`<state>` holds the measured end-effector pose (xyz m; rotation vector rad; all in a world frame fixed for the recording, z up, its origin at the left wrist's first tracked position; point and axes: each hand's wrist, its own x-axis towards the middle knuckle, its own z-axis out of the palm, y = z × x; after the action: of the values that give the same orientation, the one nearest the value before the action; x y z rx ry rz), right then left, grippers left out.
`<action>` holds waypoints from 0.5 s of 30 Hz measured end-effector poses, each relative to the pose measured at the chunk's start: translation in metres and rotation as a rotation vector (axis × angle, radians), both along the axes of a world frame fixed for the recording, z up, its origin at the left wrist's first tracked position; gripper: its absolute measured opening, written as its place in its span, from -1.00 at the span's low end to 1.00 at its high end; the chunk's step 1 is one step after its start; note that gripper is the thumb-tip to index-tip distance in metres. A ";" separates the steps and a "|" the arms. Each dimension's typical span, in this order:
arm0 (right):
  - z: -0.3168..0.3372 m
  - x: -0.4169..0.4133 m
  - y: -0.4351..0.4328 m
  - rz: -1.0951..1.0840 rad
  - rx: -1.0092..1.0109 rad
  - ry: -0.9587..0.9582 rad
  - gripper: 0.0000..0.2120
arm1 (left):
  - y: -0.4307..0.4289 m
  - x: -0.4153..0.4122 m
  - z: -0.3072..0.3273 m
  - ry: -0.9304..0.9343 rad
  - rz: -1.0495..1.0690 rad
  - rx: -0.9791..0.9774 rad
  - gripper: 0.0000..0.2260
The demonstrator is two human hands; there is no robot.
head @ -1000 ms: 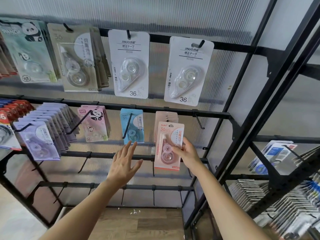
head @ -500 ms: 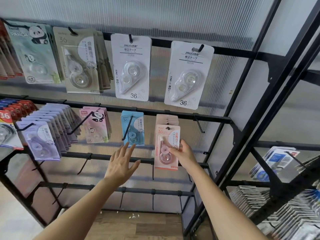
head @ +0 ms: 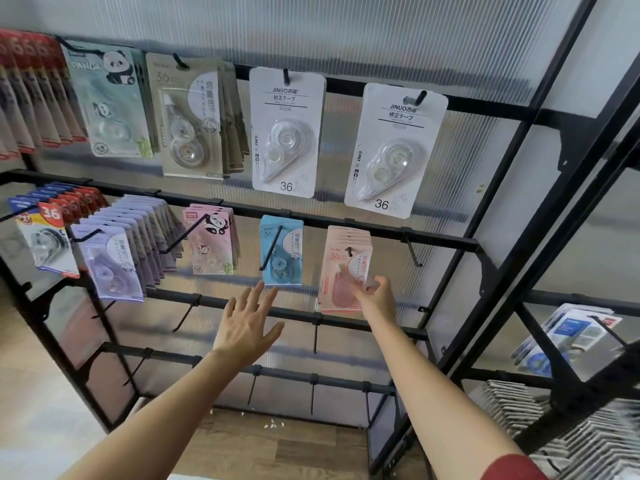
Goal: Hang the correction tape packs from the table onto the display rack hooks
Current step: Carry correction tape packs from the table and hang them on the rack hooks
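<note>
Only the head view to go on, so here's my read: the front pink pack [head: 341,268] looks pretty much hung already. The tip of its hook [head: 349,251] pokes out through the hole at the top of the card, and it sits flush in front of a few more pink ones behind it. The rack [head: 440,237] is well stocked to the left of that pink pack and above it, but there's a bare hook [head: 414,252] just to its right and more bare ones on the rails below, so I'd guess there's room for more. The table isn't in shot, so no idea how many packs are left. The right hand [head: 375,296] has its fingers curled in on the pink pack's lower right corner, a light pinch as far as the blur lets me tell. The left hand [head: 247,327] is down-left of the pink pack, fingers spread wide, holding nothing, its fingertips just under the blue pack [head: 281,251] and apparently not touching it.
</note>
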<state>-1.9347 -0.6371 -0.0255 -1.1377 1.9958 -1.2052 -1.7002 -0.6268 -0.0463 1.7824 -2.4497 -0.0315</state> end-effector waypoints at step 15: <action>-0.065 0.065 0.081 0.427 0.328 0.810 -0.28 | 0.058 0.048 -0.029 -0.050 0.067 0.062 -0.37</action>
<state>-1.8695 -0.5560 -0.0910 -1.9312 2.1873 -0.1725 -1.6521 -0.5686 -0.0749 1.9127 -2.4462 -0.0590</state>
